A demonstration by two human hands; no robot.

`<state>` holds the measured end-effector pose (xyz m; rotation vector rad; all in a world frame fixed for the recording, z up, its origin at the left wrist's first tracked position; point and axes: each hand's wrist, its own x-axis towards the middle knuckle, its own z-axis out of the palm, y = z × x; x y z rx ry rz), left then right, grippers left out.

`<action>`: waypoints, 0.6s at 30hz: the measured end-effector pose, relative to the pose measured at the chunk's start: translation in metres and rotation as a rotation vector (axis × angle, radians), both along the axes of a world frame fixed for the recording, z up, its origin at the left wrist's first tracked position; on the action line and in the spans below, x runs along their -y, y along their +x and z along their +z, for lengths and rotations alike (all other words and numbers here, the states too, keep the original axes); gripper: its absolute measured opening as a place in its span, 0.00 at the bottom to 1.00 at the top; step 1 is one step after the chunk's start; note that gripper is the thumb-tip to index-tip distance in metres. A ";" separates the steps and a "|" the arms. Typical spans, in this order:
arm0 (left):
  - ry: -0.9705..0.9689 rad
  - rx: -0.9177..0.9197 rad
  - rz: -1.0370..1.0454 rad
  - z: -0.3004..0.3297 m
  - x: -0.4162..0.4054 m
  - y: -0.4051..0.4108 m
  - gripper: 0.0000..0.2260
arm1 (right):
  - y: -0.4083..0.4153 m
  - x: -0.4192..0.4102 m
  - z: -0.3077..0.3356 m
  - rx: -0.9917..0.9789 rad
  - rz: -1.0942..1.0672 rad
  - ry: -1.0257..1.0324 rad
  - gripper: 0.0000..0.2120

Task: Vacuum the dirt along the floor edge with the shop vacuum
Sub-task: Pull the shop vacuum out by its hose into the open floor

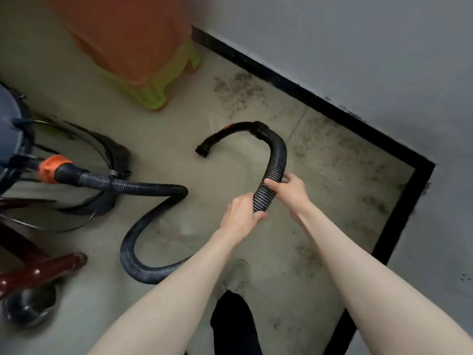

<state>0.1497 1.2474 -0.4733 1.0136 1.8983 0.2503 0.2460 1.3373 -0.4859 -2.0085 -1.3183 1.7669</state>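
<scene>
Head view, looking down at a floor corner.

Both hands grip the black ribbed hose (pixel 275 160) near frame centre. Left hand (pixel 242 213): fingers curled round the hose from the left, just below the right hand. Right hand (pixel 289 189): fingers wrapped over the hose from the right, thumb on the near side. The two hands are just beside each other on the same stretch of hose.

Above the hands the hose arches up and bends left into a smooth curved black handle tube (pixel 230 131), whose open end (pixel 202 151) points down toward the floor at centre frame. Whether the open end touches the floor cannot be told.

Below the left hand the hose passes under the left forearm, loops across the floor at lower centre, then runs left to an orange collar (pixel 52 169) on the vacuum body (pixel 10 134) at the left edge. The body is only partly in frame.

Dirt (pixel 238 90) lies scattered along the black baseboard (pixel 294 85), from upper centre down the right side to the corner, well apart from the open end.

Orange and green plastic stool (pixel 143 80) at upper centre. Dark red furniture leg (pixel 38 272) at lower left. A shoe (pixel 238 275) shows at lower centre.
</scene>
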 end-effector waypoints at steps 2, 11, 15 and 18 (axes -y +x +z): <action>-0.049 -0.009 -0.068 -0.025 -0.002 0.005 0.17 | 0.010 0.003 -0.032 -0.023 -0.129 -0.103 0.26; -0.169 0.047 -0.317 -0.121 0.018 -0.032 0.33 | 0.012 0.033 -0.147 -0.256 -0.596 -0.449 0.07; -0.275 -0.193 -0.428 -0.166 0.051 -0.075 0.38 | -0.012 0.030 -0.177 -0.398 -0.688 -0.416 0.13; -0.288 -0.297 -0.406 -0.192 0.067 -0.099 0.31 | -0.031 0.020 -0.197 -0.322 -0.447 -0.334 0.18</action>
